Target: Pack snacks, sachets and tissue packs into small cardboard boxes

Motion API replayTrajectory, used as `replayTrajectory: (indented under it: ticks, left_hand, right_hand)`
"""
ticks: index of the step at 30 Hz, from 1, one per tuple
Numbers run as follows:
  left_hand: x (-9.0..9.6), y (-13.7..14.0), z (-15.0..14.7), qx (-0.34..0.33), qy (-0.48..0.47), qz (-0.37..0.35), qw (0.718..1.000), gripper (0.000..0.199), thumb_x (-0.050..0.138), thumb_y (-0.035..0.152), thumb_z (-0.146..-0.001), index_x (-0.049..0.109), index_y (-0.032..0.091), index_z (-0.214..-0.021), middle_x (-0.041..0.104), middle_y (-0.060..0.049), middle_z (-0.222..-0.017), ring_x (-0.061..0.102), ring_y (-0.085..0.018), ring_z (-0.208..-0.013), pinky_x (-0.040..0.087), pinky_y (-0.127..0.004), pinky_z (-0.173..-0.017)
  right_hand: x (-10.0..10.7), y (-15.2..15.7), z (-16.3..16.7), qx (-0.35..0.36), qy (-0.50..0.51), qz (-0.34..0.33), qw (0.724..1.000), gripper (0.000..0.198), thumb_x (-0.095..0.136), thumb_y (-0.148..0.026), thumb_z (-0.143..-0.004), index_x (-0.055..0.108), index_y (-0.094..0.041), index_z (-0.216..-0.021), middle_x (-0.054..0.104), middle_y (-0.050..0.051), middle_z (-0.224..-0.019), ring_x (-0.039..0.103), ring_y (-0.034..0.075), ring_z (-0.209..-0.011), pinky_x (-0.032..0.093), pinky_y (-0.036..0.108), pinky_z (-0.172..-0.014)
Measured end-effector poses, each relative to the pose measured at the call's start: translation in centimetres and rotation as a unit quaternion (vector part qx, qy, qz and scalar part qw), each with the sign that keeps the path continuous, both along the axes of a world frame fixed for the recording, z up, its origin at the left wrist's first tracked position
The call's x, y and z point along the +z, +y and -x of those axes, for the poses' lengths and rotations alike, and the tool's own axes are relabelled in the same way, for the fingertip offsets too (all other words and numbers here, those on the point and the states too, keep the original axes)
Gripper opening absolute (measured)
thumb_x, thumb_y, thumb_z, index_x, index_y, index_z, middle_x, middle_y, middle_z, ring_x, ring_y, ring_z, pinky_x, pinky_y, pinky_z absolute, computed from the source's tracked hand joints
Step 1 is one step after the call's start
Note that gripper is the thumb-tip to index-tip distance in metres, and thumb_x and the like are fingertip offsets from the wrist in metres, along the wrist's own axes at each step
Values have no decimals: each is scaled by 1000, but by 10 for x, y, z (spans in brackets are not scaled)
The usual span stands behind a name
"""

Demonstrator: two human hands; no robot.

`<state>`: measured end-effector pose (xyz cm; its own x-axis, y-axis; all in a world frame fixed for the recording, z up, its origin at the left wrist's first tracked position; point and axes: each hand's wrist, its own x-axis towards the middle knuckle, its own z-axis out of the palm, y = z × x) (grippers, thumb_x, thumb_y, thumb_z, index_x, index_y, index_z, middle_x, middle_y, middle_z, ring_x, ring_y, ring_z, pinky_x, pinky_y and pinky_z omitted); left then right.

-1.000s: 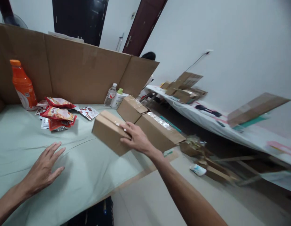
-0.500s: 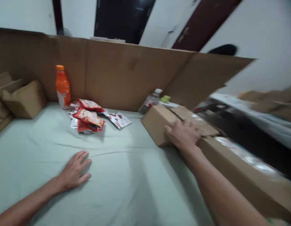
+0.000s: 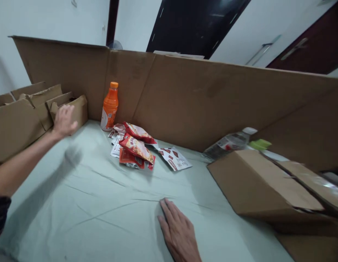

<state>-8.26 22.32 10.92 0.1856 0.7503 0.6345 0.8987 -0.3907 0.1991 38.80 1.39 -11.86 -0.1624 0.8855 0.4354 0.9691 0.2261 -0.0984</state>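
Note:
My left hand [image 3: 64, 122] is raised at the left, in front of a small open-topped cardboard box [image 3: 81, 112]. Its fingers are loosely bent and apart with nothing seen in them; whether they touch the box I cannot tell. My right hand [image 3: 178, 231] lies flat and empty on the pale green cloth [image 3: 109, 218], near the bottom middle. Between the hands and the back panel lies a small heap of red snack packets [image 3: 137, 147]. A white packet with brown pieces printed on it [image 3: 173, 159] lies to their right. Behind the heap an orange bottle [image 3: 110, 107] stands upright.
More cardboard boxes [image 3: 17, 122] line the left edge. At the right sits a closed cardboard box [image 3: 256, 185], with a tilted clear plastic bottle [image 3: 230, 142] and a light green object [image 3: 259, 144] behind it. A tall cardboard panel [image 3: 191, 94] runs along the back.
The view has swung left. My left hand has risen from the cloth to the small box at left. My right hand has left the right-hand box and now rests on the cloth.

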Motion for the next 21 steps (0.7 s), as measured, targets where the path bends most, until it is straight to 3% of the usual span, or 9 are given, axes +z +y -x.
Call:
replayTrajectory:
  ticks: [4,6,9,11,14,16,18,21]
  left_hand:
    - [26,36,28,6,-18,-20,1000,39,59,40,-104,62,14,-134,61,-10,-139,64,-29,-121,53,-51,-106]
    - [29,39,35,-3,-9,-5,1000,31,54,36,-107,66,13,-125,65,-8,-132,68,-25,-112,55,-45,-100]
    - [32,24,44,-19,24,32,999,45,40,40,-110,71,6,-109,71,1,-110,71,-19,-99,53,-37,-99]
    - [35,0,47,-45,51,56,996,56,34,45,-106,73,6,-97,71,5,-87,69,-12,-81,54,-28,-90]
    - [37,-58,39,-115,81,79,987,45,43,45,-98,74,14,-88,72,4,-74,64,-11,-64,58,-25,-74]
    - [37,-105,26,-177,101,92,975,32,51,40,-94,74,19,-86,75,3,-79,69,-14,-72,61,-35,-89]
    - [36,-152,9,-271,121,96,950,23,52,27,-95,74,24,-90,77,4,-86,72,-17,-83,54,-45,-106]
    - [37,-203,-14,-337,149,85,926,30,50,12,-92,73,30,-97,76,3,-91,72,-17,-87,56,-43,-104]
  right_hand:
    - [5,3,-4,-6,-6,22,1000,48,37,-38,-103,63,-25,-142,63,10,-149,59,31,-136,48,50,-107]
    - [7,3,-3,-10,-10,24,1000,47,37,-37,-104,64,-25,-141,63,11,-148,59,30,-136,48,49,-106]
    - [10,4,1,-12,-6,14,1000,46,37,-36,-104,66,-22,-138,64,13,-147,61,30,-134,49,49,-105]
    - [12,5,4,-11,8,12,1000,45,39,-35,-104,66,-22,-137,65,13,-145,61,31,-133,50,49,-103]
    - [15,6,5,-6,45,24,999,43,42,-35,-102,68,-23,-134,66,13,-143,61,31,-132,50,50,-104]
    - [16,6,4,-5,83,38,996,42,44,-37,-101,70,-23,-130,67,14,-141,62,31,-132,50,52,-106]
    - [18,5,1,-11,136,51,989,42,44,-39,-100,73,-22,-125,69,14,-139,63,31,-130,50,53,-106]
    - [32,7,-4,-15,215,45,976,42,44,-42,-99,74,-21,-119,69,16,-137,64,31,-128,51,55,-106]
